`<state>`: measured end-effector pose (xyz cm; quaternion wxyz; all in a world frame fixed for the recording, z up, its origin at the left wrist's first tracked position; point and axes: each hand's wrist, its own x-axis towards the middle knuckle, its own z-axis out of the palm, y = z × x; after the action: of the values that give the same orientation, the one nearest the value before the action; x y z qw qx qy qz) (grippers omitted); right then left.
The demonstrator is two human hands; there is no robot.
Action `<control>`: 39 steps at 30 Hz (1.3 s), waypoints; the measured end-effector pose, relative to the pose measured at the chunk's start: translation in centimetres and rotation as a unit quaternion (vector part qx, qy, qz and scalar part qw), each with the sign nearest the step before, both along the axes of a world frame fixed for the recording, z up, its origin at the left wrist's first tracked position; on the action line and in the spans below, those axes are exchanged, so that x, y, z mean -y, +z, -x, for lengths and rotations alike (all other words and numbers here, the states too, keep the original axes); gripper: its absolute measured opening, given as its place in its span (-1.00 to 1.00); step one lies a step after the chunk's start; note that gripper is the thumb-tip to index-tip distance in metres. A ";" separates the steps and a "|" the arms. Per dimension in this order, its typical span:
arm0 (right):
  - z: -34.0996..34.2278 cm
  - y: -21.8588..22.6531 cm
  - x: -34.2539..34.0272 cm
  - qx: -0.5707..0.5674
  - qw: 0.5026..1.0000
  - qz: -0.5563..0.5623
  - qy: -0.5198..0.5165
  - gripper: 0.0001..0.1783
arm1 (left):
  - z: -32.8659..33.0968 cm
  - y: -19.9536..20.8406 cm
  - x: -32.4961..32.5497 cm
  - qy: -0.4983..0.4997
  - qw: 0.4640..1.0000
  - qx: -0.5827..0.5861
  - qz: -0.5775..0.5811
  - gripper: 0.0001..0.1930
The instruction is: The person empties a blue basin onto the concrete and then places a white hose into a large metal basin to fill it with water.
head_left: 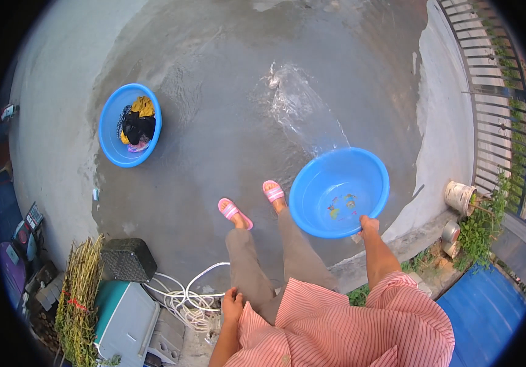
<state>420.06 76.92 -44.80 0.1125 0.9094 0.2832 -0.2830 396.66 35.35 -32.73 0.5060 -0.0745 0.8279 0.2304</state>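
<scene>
My right hand is closed on the near rim of a blue plastic basin, which is tilted away from me. Clear water streams over its far edge and splashes on the wet floor. The inside bottom of the basin has a colourful printed pattern. By my left thigh hangs my left hand, its fingers loosely bent with nothing in them. Farther off to the left, a second blue basin holds a heap of black and yellow clothes.
Wet concrete floor surrounds my pink slippers. A coiled white hose, a dark crate, a teal-lidded box and dried stalks are at lower left. On the right are a metal gate, a bucket and plants.
</scene>
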 end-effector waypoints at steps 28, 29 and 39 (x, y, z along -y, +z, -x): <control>-12.7 9.6 -2.7 -0.141 0.963 -0.027 -0.228 -0.71 | 8.3 0.5 -9.9 -0.023 0.996 0.069 -0.058 -0.65; -12.7 9.3 -2.8 -0.207 0.943 -0.025 -0.260 -0.70 | 8.5 0.4 -11.3 0.005 0.993 0.099 -0.066 -0.62; 3.3 8.8 1.3 -0.511 0.791 0.199 -0.272 -0.56 | 16.3 4.0 -32.6 0.028 0.985 0.023 -0.171 -0.50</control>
<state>416.79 75.60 -35.99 0.0484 0.6294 -0.0223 -0.7753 380.33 67.96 -28.69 0.5235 -0.0149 0.7619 0.3811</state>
